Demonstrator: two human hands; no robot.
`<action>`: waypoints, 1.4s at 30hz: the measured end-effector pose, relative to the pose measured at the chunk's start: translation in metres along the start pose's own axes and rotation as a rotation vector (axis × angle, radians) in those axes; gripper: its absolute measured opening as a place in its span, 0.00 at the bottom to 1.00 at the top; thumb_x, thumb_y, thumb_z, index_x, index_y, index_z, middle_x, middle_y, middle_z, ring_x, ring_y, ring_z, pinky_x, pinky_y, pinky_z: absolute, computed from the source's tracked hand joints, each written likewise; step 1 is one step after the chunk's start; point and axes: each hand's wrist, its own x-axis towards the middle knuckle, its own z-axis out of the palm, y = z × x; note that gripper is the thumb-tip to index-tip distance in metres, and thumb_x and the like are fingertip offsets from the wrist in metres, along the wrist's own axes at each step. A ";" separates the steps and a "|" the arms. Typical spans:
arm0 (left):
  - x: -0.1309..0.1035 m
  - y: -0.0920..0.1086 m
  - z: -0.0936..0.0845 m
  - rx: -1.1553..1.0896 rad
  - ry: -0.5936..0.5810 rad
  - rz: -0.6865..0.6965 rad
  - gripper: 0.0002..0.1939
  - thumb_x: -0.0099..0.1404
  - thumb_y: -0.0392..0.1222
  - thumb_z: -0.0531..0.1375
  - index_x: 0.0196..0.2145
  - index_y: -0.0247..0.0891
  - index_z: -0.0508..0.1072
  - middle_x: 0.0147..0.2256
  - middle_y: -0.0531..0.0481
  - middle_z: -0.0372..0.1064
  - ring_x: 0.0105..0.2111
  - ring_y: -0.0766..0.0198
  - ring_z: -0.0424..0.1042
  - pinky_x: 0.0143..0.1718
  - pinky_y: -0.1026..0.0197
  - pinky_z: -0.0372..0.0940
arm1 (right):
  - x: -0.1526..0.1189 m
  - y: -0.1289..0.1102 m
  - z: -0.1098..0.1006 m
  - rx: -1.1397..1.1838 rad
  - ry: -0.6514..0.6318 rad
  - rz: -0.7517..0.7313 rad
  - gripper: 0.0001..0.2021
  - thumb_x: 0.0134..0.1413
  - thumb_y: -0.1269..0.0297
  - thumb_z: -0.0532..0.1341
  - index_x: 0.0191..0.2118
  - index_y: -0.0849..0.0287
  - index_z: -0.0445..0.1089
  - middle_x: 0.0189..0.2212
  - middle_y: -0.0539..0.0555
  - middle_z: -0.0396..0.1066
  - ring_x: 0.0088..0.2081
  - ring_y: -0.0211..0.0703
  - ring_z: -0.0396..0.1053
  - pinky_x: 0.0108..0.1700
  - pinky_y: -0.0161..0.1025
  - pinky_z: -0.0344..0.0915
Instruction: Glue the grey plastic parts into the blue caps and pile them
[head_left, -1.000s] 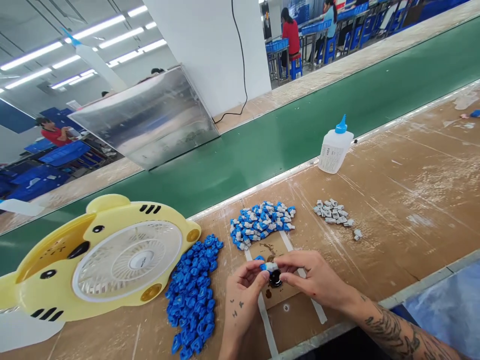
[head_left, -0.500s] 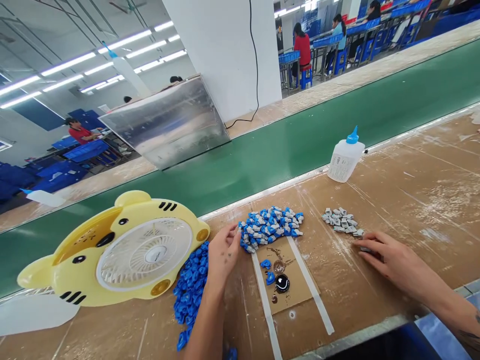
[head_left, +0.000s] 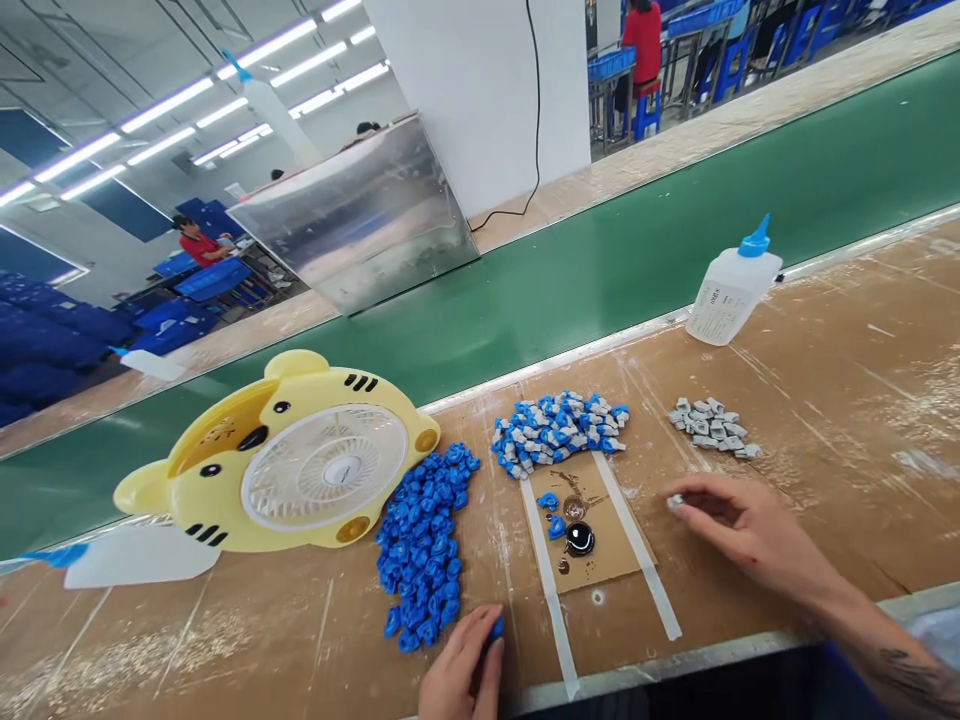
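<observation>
My left hand [head_left: 463,668], low in the view, is closed on a small blue part [head_left: 496,627], right of the table's front edge area and below the heap of blue parts [head_left: 424,545]. Between its fingertips my right hand [head_left: 739,525] pinches a small grey part [head_left: 676,502], below the grey pile [head_left: 712,427]. A heap of joined blue-and-grey pieces [head_left: 559,432] lies behind a taped cardboard sheet [head_left: 611,565]. On that sheet are two loose blue parts [head_left: 551,501] and a round black glossy puddle [head_left: 580,539].
A yellow animal-faced fan [head_left: 225,500] lies at the left, with a white bottle [head_left: 142,556] beside it. Another bottle with a blue nozzle [head_left: 731,295] stands at the back right near the green belt [head_left: 570,285]. People sit at far tables.
My left hand has moved down from beside the joined pieces and now grips a blue part. My right hand has moved left from the grey pile with a grey part. The view has shifted.
</observation>
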 end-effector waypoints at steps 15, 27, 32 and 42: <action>0.047 0.047 0.034 -0.470 -0.157 -0.281 0.18 0.50 0.54 0.72 0.35 0.40 0.85 0.36 0.41 0.82 0.35 0.52 0.80 0.37 0.56 0.76 | 0.004 -0.006 0.048 0.281 -0.155 0.016 0.12 0.53 0.55 0.65 0.36 0.58 0.80 0.37 0.56 0.78 0.37 0.45 0.76 0.41 0.38 0.73; 0.049 0.054 0.036 -0.441 -0.215 -0.267 0.12 0.51 0.53 0.72 0.24 0.41 0.83 0.41 0.40 0.80 0.40 0.52 0.80 0.37 0.61 0.75 | 0.004 0.002 0.051 0.315 -0.123 -0.021 0.13 0.55 0.51 0.67 0.35 0.56 0.82 0.32 0.55 0.79 0.34 0.42 0.74 0.36 0.35 0.69; 0.060 0.060 0.041 -0.437 -0.216 -0.249 0.12 0.46 0.48 0.74 0.29 0.41 0.85 0.39 0.40 0.82 0.36 0.50 0.82 0.36 0.57 0.77 | 0.004 0.000 0.049 0.281 -0.130 -0.032 0.12 0.57 0.54 0.66 0.36 0.57 0.82 0.33 0.55 0.78 0.34 0.43 0.73 0.36 0.36 0.67; 0.068 0.081 0.057 0.016 -0.267 0.184 0.10 0.59 0.41 0.62 0.37 0.44 0.83 0.32 0.48 0.82 0.29 0.57 0.81 0.32 0.59 0.77 | 0.004 0.000 0.050 0.315 -0.125 -0.055 0.11 0.57 0.56 0.65 0.34 0.58 0.80 0.30 0.54 0.76 0.31 0.40 0.70 0.34 0.35 0.67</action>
